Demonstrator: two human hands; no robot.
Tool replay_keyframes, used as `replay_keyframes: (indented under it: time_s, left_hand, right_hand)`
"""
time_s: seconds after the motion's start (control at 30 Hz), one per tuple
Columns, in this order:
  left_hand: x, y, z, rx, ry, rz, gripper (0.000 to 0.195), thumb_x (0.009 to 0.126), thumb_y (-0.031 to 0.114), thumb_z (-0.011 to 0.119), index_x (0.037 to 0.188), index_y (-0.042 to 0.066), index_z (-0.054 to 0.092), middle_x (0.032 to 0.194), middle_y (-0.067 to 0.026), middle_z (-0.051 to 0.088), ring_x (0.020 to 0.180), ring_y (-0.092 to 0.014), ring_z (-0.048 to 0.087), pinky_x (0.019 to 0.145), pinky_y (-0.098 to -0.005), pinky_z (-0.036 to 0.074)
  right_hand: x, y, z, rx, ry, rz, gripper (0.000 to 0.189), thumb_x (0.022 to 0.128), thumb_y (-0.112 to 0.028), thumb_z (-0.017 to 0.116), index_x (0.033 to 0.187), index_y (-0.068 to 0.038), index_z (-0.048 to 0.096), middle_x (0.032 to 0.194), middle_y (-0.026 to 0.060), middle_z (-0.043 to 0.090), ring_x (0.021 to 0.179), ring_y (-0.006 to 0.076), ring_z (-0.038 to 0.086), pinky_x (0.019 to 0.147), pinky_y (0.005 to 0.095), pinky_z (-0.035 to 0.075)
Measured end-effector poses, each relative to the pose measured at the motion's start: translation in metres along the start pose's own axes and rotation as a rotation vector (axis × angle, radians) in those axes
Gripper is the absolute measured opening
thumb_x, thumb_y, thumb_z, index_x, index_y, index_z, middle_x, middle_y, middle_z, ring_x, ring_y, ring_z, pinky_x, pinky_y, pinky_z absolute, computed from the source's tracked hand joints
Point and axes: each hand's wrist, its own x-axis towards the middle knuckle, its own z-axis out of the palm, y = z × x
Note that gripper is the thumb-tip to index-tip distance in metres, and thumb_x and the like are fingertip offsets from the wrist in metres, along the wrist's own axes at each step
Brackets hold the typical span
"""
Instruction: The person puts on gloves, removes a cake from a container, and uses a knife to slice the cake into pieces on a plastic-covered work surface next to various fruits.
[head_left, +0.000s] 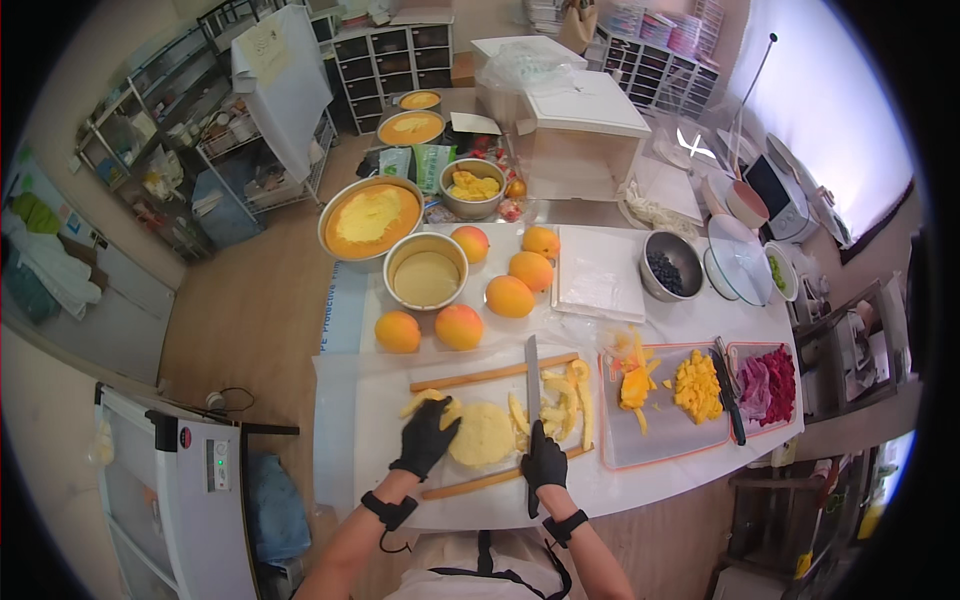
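A round yellow sponge cake layer (482, 435) lies flat on the white work surface (382, 472). At its left edge, my black-gloved left hand (429, 441) touches the cake and a pale trimmed strip (420, 401); whether the fingers grip the strip is hard to see. My gloved right hand (546, 461) holds the handle of a long cake knife (533, 382), index finger extended along it. The blade points away from me, just right of the layer, among curved cake trimmings (564, 397). Two wooden strips, a far one (480, 376) and a near one (472, 484), flank the cake.
Right of the knife, an orange-edged cutting board (622, 442) bears diced mango (697, 386) and a black-handled knife (729, 397). Beyond the cake stand several mangoes (459, 327), a round cake tin (426, 271), a larger filled tin (372, 219) and a steel bowl of blueberries (666, 274).
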Motion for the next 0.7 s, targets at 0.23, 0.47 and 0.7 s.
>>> replay_keyframes:
  time_s: [0.23, 0.47, 0.7]
  left_hand:
    - [0.014, -0.038, 0.003, 0.329, 0.115, 0.217, 0.059, 0.059, 0.032, 0.071, 0.114, 0.023, 0.050, 0.123, -0.0128, 0.038, 0.105, -0.036, 0.039, 0.078, -0.0467, 0.040]
    - [0.027, -0.050, 0.010, 0.334, -0.020, 0.166, 0.036, 0.060, 0.013, 0.065, 0.096, 0.014, 0.059, 0.108, -0.0108, 0.045, 0.090, -0.032, 0.048, 0.073, -0.0423, 0.043]
    - [0.036, -0.041, -0.010, -0.175, 0.196, 0.076, 0.029, 0.058, 0.000, 0.061, 0.085, 0.003, 0.051, 0.082, -0.0105, 0.050, 0.075, -0.026, 0.053, 0.067, -0.0324, 0.044]
  right_hand:
    - [-0.015, 0.008, -0.018, 0.381, 0.203, 0.007, 0.067, 0.068, -0.006, 0.053, 0.130, -0.009, 0.028, 0.103, 0.0199, 0.049, 0.087, 0.0367, 0.053, 0.070, 0.0393, 0.046]
    - [-0.004, 0.064, -0.031, 0.377, 0.485, 0.056, 0.059, 0.069, 0.000, 0.051, 0.126, -0.003, 0.035, 0.103, 0.0183, 0.050, 0.097, 0.0330, 0.048, 0.083, 0.0364, 0.040]
    - [0.008, 0.075, -0.041, 0.352, 0.312, 0.188, 0.056, 0.070, -0.004, 0.056, 0.123, -0.010, 0.040, 0.101, 0.0158, 0.050, 0.096, 0.0324, 0.048, 0.080, 0.0379, 0.041]
